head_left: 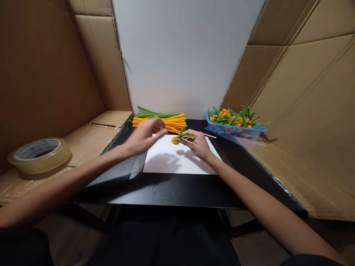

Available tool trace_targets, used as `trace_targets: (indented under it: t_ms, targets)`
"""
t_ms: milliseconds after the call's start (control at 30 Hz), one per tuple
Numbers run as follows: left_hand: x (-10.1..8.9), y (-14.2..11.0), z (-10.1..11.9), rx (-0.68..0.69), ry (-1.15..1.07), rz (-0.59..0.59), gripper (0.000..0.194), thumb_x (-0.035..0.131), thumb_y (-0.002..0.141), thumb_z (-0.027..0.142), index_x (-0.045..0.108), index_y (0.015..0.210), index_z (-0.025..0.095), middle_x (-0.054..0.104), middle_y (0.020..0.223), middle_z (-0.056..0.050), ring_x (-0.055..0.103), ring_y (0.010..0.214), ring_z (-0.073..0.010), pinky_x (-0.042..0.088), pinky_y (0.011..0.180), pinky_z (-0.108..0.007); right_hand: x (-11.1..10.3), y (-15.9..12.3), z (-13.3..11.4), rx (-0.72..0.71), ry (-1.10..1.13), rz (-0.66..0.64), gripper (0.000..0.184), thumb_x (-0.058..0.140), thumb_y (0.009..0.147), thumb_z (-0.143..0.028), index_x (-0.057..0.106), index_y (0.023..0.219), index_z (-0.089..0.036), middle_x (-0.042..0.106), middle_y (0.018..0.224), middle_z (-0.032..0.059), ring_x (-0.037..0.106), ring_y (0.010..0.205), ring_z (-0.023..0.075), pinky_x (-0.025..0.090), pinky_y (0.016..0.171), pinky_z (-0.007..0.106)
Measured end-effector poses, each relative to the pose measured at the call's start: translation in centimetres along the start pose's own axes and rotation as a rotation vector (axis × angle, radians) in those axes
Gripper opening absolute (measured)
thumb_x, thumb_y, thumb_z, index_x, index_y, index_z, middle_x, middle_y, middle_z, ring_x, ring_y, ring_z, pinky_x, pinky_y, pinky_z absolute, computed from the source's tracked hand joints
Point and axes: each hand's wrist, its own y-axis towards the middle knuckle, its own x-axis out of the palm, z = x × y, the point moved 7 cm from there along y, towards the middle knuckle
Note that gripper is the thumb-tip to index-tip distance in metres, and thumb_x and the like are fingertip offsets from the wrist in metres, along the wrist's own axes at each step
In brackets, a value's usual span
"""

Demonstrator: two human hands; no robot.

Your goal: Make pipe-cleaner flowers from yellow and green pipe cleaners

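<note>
My right hand [199,145] pinches a small pipe-cleaner flower [175,140] just above the white sheet [166,168]. The flower has a round orange head, and its green stem pieces stick out between and above my fingers. To the left, my left hand [148,136] is raised with nothing visible in it; its thumb and fingers are apart, slightly blurred. Behind that hand lie a bundle of orange pipe cleaners [177,123] and a bundle of green pipe cleaners [158,114]. A thin pale stick [210,136] lies beyond my right hand.
At the back right, a blue basket [235,130] holds several orange and green pipe-cleaner flowers. A large roll of clear tape [55,159] rests on cardboard at left. The black table [177,190] stands between cardboard walls [313,96], with a white panel [183,55] behind.
</note>
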Motion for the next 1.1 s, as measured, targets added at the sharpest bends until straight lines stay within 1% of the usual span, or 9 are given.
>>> trace_targets:
  t_ms: [167, 300, 367, 467, 600, 733, 933, 1000, 1100]
  targets:
    - [5.4, -0.9, -2.9, -0.216, -0.307, -0.194, 0.043, 0.064, 0.089, 0.056, 0.069, 0.099, 0.015, 0.072, 0.094, -0.008, 0.065, 0.081, -0.0174, 0.046, 0.065, -0.026, 0.6, -0.5, -0.8, -0.033, -0.003, -0.052, 0.031, 0.085, 0.073, -0.048, 0.077, 0.084, -0.019, 0.075, 0.085, 0.0059, 0.071, 0.076, 0.0192, 0.056, 0.073, 0.033]
    - [7.0, -1.8, -4.1, -0.374, -0.575, -0.246, 0.043, 0.072, 0.078, 0.055, 0.069, 0.084, 0.013, 0.068, 0.074, -0.005, 0.058, 0.065, -0.0142, 0.036, 0.056, -0.023, 1.7, -0.8, -1.1, -0.048, -0.001, -0.125, 0.028, 0.083, 0.077, -0.045, 0.077, 0.084, -0.019, 0.075, 0.086, 0.0064, 0.072, 0.080, 0.0196, 0.057, 0.077, 0.034]
    - [7.1, -2.1, -4.4, -0.440, -0.684, -0.208, 0.038, 0.074, 0.075, 0.051, 0.069, 0.076, 0.013, 0.064, 0.068, -0.003, 0.052, 0.060, -0.0117, 0.031, 0.054, -0.023, 1.8, -0.8, -0.9, -0.031, 0.022, -0.113, 0.030, 0.084, 0.076, -0.045, 0.077, 0.089, -0.019, 0.076, 0.089, 0.0064, 0.072, 0.081, 0.0199, 0.057, 0.077, 0.034]
    - [6.7, -2.3, -5.0, -0.527, -0.770, -0.069, 0.030, 0.075, 0.071, 0.042, 0.068, 0.070, 0.013, 0.060, 0.065, -0.002, 0.043, 0.056, -0.0089, 0.025, 0.052, -0.022, 1.6, -0.6, -0.4, 0.014, 0.015, -0.075, 0.034, 0.084, 0.075, -0.044, 0.077, 0.097, -0.019, 0.077, 0.088, 0.0061, 0.072, 0.079, 0.0192, 0.056, 0.073, 0.033]
    - [6.4, -2.6, -5.4, -0.612, -0.837, 0.048, 0.023, 0.074, 0.065, 0.034, 0.067, 0.066, 0.012, 0.059, 0.063, -0.003, 0.041, 0.057, -0.0090, 0.021, 0.052, -0.022, 1.3, -0.5, 0.0, 0.039, -0.038, -0.052, 0.028, 0.082, 0.077, -0.041, 0.078, 0.091, -0.018, 0.078, 0.087, 0.0069, 0.070, 0.075, 0.0177, 0.054, 0.068, 0.031]
    - [6.3, -2.5, -5.2, -0.605, -0.868, 0.055, 0.022, 0.073, 0.064, 0.034, 0.067, 0.064, 0.012, 0.057, 0.061, -0.003, 0.038, 0.057, -0.0092, 0.019, 0.052, -0.023, 1.4, -0.6, -0.2, 0.013, -0.090, -0.042, 0.024, 0.078, 0.081, -0.040, 0.080, 0.092, -0.019, 0.079, 0.089, 0.0070, 0.070, 0.077, 0.0185, 0.053, 0.067, 0.031]
    - [6.8, -2.5, -4.7, -0.557, -0.878, -0.008, 0.025, 0.073, 0.065, 0.036, 0.069, 0.067, 0.012, 0.059, 0.063, -0.005, 0.039, 0.057, -0.0097, 0.020, 0.052, -0.024, 1.7, -1.1, -2.5, -0.138, -0.255, -0.023, 0.015, 0.074, 0.084, -0.036, 0.080, 0.087, -0.022, 0.078, 0.087, 0.0065, 0.069, 0.077, 0.0188, 0.049, 0.062, 0.030]
    - [6.8, -2.6, -4.6, -0.531, -0.831, -0.015, 0.026, 0.072, 0.068, 0.039, 0.068, 0.068, 0.013, 0.058, 0.063, -0.003, 0.040, 0.057, -0.0099, 0.022, 0.053, -0.023, 1.7, -1.0, -2.5, -0.118, -0.249, -0.026, 0.018, 0.075, 0.083, -0.038, 0.080, 0.086, -0.021, 0.078, 0.085, 0.0067, 0.069, 0.077, 0.0189, 0.048, 0.062, 0.030]
    - [5.6, -2.6, -3.8, -0.366, -0.581, 0.033, 0.029, 0.071, 0.075, 0.043, 0.069, 0.073, 0.015, 0.062, 0.069, -0.002, 0.049, 0.064, -0.0121, 0.031, 0.057, -0.024, 1.6, -0.8, -1.5, -0.005, -0.164, -0.033, 0.027, 0.079, 0.079, -0.046, 0.078, 0.081, -0.019, 0.076, 0.084, 0.0071, 0.067, 0.077, 0.0193, 0.048, 0.064, 0.030]
